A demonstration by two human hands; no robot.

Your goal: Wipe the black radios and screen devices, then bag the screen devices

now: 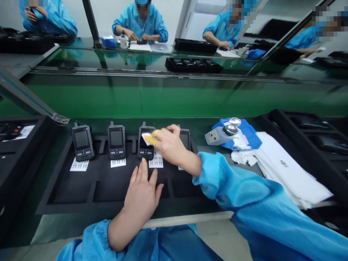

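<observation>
Several black handheld radios with screens stand in a row in a black foam tray (73, 206), sheets of printed labels under their lower ends. My right hand (171, 145), yellow covers on its fingertips, pinches a small white wipe (146, 139) against the screen of one handheld radio (145, 151). With fingers spread, my left hand (143, 190) rests over the tray, its fingertips at that radio's bottom edge. To the left are another radio (116, 139) and a far-left radio (82, 141). Behind my right hand, the rightmost radio (185, 137) is partly hidden.
A dispenser bottle (219, 136) with a metal top leans on a blue bin (251, 137) of white wipes. White bags (290, 163) lie right of it, beside a stacked dark tray (282, 125). Across the green divider (108, 96), co-workers in blue sit at benches.
</observation>
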